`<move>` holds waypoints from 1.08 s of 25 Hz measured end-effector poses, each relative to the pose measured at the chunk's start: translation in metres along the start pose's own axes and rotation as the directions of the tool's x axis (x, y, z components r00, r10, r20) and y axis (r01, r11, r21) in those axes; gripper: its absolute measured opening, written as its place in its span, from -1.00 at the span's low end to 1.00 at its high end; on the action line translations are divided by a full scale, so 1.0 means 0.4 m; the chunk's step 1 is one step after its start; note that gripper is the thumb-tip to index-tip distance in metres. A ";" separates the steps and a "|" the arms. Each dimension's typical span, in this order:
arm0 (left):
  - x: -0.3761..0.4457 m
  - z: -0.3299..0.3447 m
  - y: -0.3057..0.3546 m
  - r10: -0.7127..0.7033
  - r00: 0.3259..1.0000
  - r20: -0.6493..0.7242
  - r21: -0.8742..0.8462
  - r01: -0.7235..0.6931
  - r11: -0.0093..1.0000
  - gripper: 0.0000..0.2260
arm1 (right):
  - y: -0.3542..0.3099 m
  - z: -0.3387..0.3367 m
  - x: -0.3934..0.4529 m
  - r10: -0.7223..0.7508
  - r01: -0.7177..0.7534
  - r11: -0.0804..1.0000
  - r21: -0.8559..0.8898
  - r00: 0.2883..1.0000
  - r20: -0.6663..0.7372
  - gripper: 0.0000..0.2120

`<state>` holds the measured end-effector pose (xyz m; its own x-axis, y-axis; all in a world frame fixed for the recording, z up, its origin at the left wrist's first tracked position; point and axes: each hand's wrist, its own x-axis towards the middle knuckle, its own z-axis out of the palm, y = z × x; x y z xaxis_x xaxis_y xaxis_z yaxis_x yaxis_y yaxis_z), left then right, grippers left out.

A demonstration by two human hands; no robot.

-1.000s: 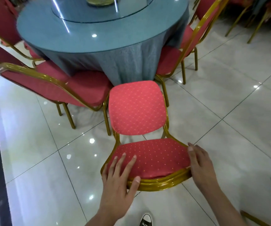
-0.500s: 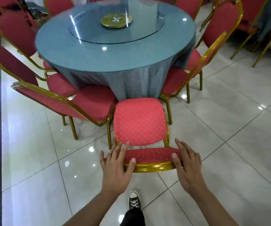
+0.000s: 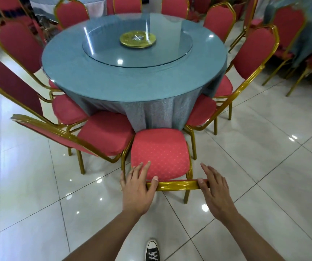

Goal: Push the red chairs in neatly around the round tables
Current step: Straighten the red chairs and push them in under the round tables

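Black canvas with white laces, my sneaker (image 3: 152, 250) stands on the glossy white tiled floor (image 3: 254, 166) below my forearms. My left hand (image 3: 138, 187) rests over the left end of the gold metal top rail (image 3: 176, 185) of the red padded chair with the gold frame (image 3: 160, 157); the fingers lie straight and spread toward the seat, and the thumb presses along the rail. My right hand (image 3: 214, 187) lies at the rail's right end, fingers straight and together, thumb touching the gold bar. Neither hand is curled round it.

The chair's seat points away from me, its front edge touching the hanging grey-blue tablecloth (image 3: 155, 113) of the round table (image 3: 87, 72). Just beside it on the left sits another red chair (image 3: 102, 136), angled, its seat corner against this one; on the right a third red chair (image 3: 200, 110) is tucked partly under the cloth. More red chairs ring the table. On top, a round glass turntable (image 3: 170, 51) carries a gold disc (image 3: 137, 39) at its centre.
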<state>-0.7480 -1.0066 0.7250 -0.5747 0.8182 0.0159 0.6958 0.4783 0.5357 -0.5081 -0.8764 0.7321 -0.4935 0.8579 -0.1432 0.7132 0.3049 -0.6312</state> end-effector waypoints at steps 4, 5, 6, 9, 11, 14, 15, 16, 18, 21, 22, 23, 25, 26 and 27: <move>0.038 -0.002 0.002 0.004 1.000 0.004 -0.014 -0.004 1.000 -0.35 | -0.008 0.001 0.033 -0.008 0.007 1.000 -0.028 1.000 -0.012 -0.30; 0.053 -0.002 0.003 0.005 1.000 0.010 -0.009 -0.005 1.000 -0.35 | -0.011 0.001 0.049 -0.006 0.006 0.999 -0.031 1.000 -0.012 -0.30; 0.070 -0.002 0.003 0.003 1.000 0.015 -0.001 -0.003 1.000 -0.36 | -0.013 -0.001 0.067 -0.001 0.000 0.999 -0.033 1.000 -0.007 -0.29; 0.126 -0.013 0.016 -0.011 1.000 0.016 0.010 0.010 1.000 -0.39 | -0.023 -0.011 0.124 0.000 0.000 1.000 -0.019 1.000 -0.007 -0.27; 0.158 -0.013 0.020 -0.017 1.000 0.013 0.016 0.017 1.000 -0.41 | -0.023 -0.011 0.155 -0.014 0.014 1.000 -0.004 1.000 -0.015 -0.29; 0.170 -0.001 0.024 -0.028 1.000 -0.012 0.034 0.028 0.999 -0.42 | -0.009 -0.007 0.174 -0.024 0.024 1.000 0.006 1.000 -0.016 -0.33; 0.176 0.008 0.031 -0.035 0.999 -0.019 0.038 0.036 0.999 -0.42 | -0.001 -0.013 0.184 -0.029 0.029 1.000 0.009 0.999 -0.018 -0.34; 0.188 0.017 0.043 -0.040 0.999 -0.030 0.042 0.041 0.998 -0.42 | 0.006 -0.023 0.202 -0.034 0.034 0.999 0.015 0.999 -0.021 -0.36; 0.222 0.034 0.071 -0.047 0.997 -0.062 0.045 0.050 0.998 -0.42 | 0.018 -0.047 0.246 -0.046 0.047 0.999 0.027 0.999 -0.015 -0.39; 0.293 0.059 0.103 -0.059 0.994 -0.089 0.041 0.063 0.997 -0.42 | 0.035 -0.080 0.323 -0.033 0.033 0.999 0.011 0.999 0.027 -0.39; 0.314 0.064 0.109 -0.061 0.994 -0.090 0.050 0.066 0.997 -0.41 | 0.039 -0.088 0.348 -0.025 0.025 1.000 0.002 0.999 0.039 -0.37; 0.334 0.069 0.115 -0.064 0.994 -0.089 0.058 0.069 0.996 -0.41 | 0.043 -0.096 0.373 -0.024 0.024 1.000 -0.003 0.999 0.047 -0.35; 0.370 0.081 0.131 -0.080 0.993 -0.085 0.052 0.085 0.995 -0.41 | 0.051 -0.115 0.418 -0.042 0.042 0.999 -0.004 0.997 0.061 -0.37; 0.381 0.087 0.139 -0.089 0.992 -0.088 0.049 0.094 0.994 -0.41 | 0.057 -0.123 0.437 -0.057 0.057 0.998 0.002 0.996 0.070 -0.39; 0.387 0.094 0.148 -0.096 0.991 -0.096 0.044 0.101 0.994 -0.41 | 0.064 -0.130 0.451 -0.071 0.070 0.997 0.015 0.994 0.077 -0.42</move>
<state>-0.7796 -0.8396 0.7273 -0.6776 0.7340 0.0452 0.6528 0.5720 0.4967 -0.5528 -0.6925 0.7297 -0.5799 0.7996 -0.1562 0.6694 0.3583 -0.6508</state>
